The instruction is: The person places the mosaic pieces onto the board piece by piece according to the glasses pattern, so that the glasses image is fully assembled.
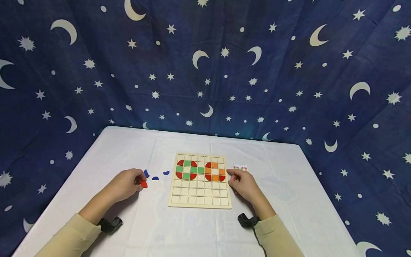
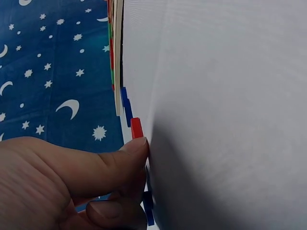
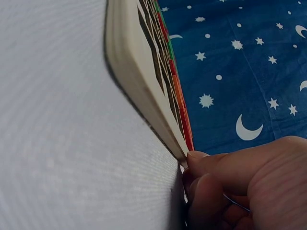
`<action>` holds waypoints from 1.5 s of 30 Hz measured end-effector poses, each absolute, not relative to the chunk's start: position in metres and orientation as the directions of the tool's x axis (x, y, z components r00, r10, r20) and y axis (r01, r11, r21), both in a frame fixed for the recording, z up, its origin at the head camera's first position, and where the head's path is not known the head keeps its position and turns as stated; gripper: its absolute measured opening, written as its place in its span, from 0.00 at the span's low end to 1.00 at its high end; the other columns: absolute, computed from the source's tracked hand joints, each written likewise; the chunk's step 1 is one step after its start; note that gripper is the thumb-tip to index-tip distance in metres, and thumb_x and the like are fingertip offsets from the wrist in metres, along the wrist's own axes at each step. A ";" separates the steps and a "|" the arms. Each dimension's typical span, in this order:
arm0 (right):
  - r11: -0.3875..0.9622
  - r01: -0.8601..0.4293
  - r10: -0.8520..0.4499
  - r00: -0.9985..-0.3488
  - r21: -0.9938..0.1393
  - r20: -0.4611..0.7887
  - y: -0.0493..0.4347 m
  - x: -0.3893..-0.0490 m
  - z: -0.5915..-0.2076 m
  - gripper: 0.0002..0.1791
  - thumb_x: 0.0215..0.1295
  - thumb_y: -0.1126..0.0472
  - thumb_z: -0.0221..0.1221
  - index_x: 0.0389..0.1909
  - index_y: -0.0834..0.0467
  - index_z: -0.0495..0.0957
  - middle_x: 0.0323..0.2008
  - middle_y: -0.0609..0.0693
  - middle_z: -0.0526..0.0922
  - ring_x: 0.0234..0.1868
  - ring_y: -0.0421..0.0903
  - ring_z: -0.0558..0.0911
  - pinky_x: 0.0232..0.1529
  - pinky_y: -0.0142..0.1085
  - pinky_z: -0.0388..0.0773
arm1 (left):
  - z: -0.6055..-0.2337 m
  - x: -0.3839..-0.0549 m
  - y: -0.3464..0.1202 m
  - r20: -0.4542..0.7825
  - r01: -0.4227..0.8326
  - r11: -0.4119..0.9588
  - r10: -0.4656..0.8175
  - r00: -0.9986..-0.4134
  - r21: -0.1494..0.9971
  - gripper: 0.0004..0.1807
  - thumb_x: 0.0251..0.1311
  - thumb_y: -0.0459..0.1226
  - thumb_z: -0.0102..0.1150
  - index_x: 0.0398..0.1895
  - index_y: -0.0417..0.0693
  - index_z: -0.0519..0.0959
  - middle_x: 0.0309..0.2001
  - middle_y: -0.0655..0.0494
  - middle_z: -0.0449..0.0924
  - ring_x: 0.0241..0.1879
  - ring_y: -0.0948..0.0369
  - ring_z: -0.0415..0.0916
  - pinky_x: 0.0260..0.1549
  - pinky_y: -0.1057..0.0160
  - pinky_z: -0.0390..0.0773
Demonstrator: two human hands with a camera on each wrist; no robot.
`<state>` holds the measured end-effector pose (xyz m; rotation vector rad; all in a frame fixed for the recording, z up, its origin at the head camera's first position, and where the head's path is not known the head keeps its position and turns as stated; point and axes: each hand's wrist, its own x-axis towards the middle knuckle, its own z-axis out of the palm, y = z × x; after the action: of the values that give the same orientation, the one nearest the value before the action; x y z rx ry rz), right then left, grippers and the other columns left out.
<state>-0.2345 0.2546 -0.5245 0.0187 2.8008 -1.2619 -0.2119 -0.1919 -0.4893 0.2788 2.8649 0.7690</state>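
We are pinching a red piece (image 1: 144, 185) with left fingers (image 1: 140, 174), right fingers (image 1: 234, 171) gripping the grid board (image 1: 200, 192) containing red, green, orange tiles (image 1: 186, 176).

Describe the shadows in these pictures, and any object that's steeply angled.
Head view: soft shadows on the white cloth-covered table; left wrist view: a broad dark shadow beside the left fingers, which pinch a flat red piece; right wrist view: the square, pale wooden board looks steeply foreshortened, the right fingers shaded.
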 end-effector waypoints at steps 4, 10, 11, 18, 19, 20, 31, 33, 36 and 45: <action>0.661 0.039 -0.021 -0.997 -0.749 -0.071 0.254 -0.235 -0.525 0.23 0.68 0.66 0.68 0.64 0.53 0.84 0.34 0.50 0.79 0.22 0.44 0.77 0.23 0.34 0.77 | -0.490 -0.212 -0.191 -0.113 0.143 0.855 0.228 -0.967 0.499 0.11 0.58 0.28 0.75 0.38 0.47 0.82 0.33 0.55 0.79 0.34 0.57 0.73 0.37 0.58 0.74; 0.658 0.038 -0.022 -0.997 -0.752 -0.070 0.254 -0.235 -0.525 0.23 0.68 0.66 0.67 0.64 0.53 0.84 0.33 0.50 0.78 0.22 0.43 0.77 0.23 0.34 0.77 | -0.491 -0.213 -0.187 -0.101 0.170 0.857 0.249 -0.963 0.487 0.09 0.61 0.32 0.75 0.38 0.49 0.82 0.33 0.58 0.80 0.34 0.59 0.73 0.37 0.58 0.74; 0.658 0.039 -0.021 -0.997 -0.752 -0.070 0.254 -0.235 -0.525 0.23 0.68 0.67 0.67 0.64 0.53 0.85 0.33 0.50 0.78 0.22 0.43 0.77 0.23 0.34 0.77 | -0.490 -0.214 -0.185 -0.095 0.178 0.855 0.254 -0.962 0.487 0.09 0.62 0.32 0.74 0.39 0.49 0.81 0.32 0.58 0.80 0.34 0.59 0.73 0.37 0.58 0.74; 0.657 0.036 -0.024 -0.997 -0.753 -0.068 0.253 -0.235 -0.524 0.24 0.68 0.67 0.68 0.64 0.54 0.84 0.32 0.50 0.79 0.22 0.43 0.77 0.23 0.34 0.77 | -0.484 -0.221 -0.164 -0.094 0.192 0.840 0.276 -0.957 0.508 0.10 0.62 0.34 0.75 0.41 0.49 0.81 0.32 0.57 0.78 0.35 0.58 0.73 0.39 0.58 0.74; 0.656 0.035 -0.024 -0.997 -0.754 -0.067 0.253 -0.235 -0.524 0.24 0.68 0.67 0.68 0.64 0.54 0.84 0.32 0.50 0.79 0.22 0.43 0.77 0.23 0.34 0.77 | -0.483 -0.222 -0.160 -0.094 0.200 0.834 0.286 -0.953 0.514 0.10 0.61 0.33 0.75 0.41 0.49 0.81 0.32 0.57 0.78 0.35 0.58 0.74 0.39 0.58 0.74; 0.655 0.034 -0.024 -0.997 -0.755 -0.066 0.253 -0.235 -0.524 0.24 0.68 0.67 0.68 0.64 0.55 0.84 0.33 0.50 0.79 0.22 0.43 0.77 0.22 0.34 0.77 | -0.482 -0.223 -0.157 -0.095 0.206 0.830 0.295 -0.951 0.519 0.10 0.61 0.33 0.75 0.41 0.50 0.81 0.32 0.57 0.78 0.35 0.59 0.74 0.39 0.58 0.74; 0.652 0.046 -0.015 -0.997 -0.757 -0.074 0.254 -0.235 -0.525 0.24 0.68 0.66 0.69 0.64 0.53 0.84 0.33 0.50 0.79 0.22 0.44 0.77 0.23 0.35 0.79 | -0.479 -0.234 -0.111 -0.072 0.280 0.785 0.380 -0.922 0.553 0.10 0.62 0.34 0.75 0.41 0.51 0.82 0.32 0.59 0.78 0.35 0.60 0.73 0.37 0.60 0.73; 0.651 0.050 -0.013 -0.997 -0.757 -0.077 0.254 -0.235 -0.524 0.24 0.68 0.66 0.69 0.64 0.53 0.84 0.33 0.50 0.79 0.22 0.44 0.77 0.23 0.35 0.78 | -0.479 -0.237 -0.101 -0.061 0.293 0.773 0.392 -0.918 0.564 0.10 0.62 0.35 0.76 0.40 0.51 0.82 0.31 0.59 0.78 0.34 0.60 0.73 0.37 0.59 0.73; 0.650 0.056 -0.009 -0.997 -0.758 -0.082 0.253 -0.234 -0.523 0.23 0.68 0.66 0.68 0.64 0.53 0.84 0.34 0.50 0.79 0.22 0.44 0.77 0.23 0.34 0.78 | -0.478 -0.242 -0.087 -0.042 0.314 0.756 0.411 -0.911 0.574 0.09 0.62 0.35 0.76 0.39 0.52 0.82 0.30 0.60 0.77 0.32 0.61 0.73 0.36 0.61 0.73; 0.644 0.064 0.000 -0.996 -0.762 -0.084 0.252 -0.233 -0.523 0.24 0.68 0.66 0.69 0.64 0.53 0.84 0.34 0.50 0.79 0.23 0.44 0.77 0.23 0.33 0.76 | -0.476 -0.258 -0.046 0.014 0.398 0.706 0.483 -0.876 0.585 0.08 0.64 0.36 0.74 0.38 0.53 0.81 0.28 0.62 0.77 0.30 0.63 0.72 0.35 0.62 0.72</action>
<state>-0.2330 0.2519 -0.5229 0.0548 2.7791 -1.2926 -0.2579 -0.0461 -0.4756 0.7195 2.7704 0.9013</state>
